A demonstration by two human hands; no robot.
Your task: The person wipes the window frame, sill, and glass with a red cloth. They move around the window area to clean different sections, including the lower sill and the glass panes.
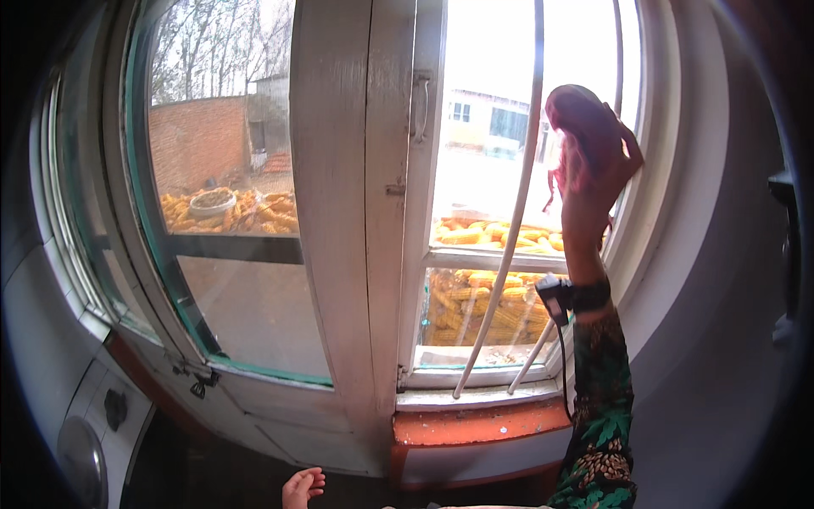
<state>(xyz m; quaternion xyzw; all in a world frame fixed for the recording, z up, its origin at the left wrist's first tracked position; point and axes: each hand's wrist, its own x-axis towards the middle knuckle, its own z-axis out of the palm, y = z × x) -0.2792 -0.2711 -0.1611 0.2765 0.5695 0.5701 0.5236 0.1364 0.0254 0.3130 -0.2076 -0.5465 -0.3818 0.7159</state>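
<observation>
My right hand (pixel 601 168) is raised to the right-hand window and grips a reddish-pink cloth (pixel 571 113). The cloth is bunched under the fingers near the glass pane (pixel 489 172), with a loose strip hanging below. White vertical bars (pixel 537 102) stand in front of that pane; one passes just left of the hand. A dark strap with a small device (pixel 554 299) and a cable circles my right wrist. Low in the view, my left hand (pixel 304 487) hangs before the door (pixel 280 413), its fingers curled together around nothing visible.
Below the window runs an orange-red sill (pixel 480 423). A metal latch (pixel 202 383) sits on the glazed door, and a handle (pixel 421 108) on the window frame. Outside lie piled corn cobs (pixel 474 305) and a brick wall (pixel 197 140). A round lid (pixel 82 461) stands at lower left.
</observation>
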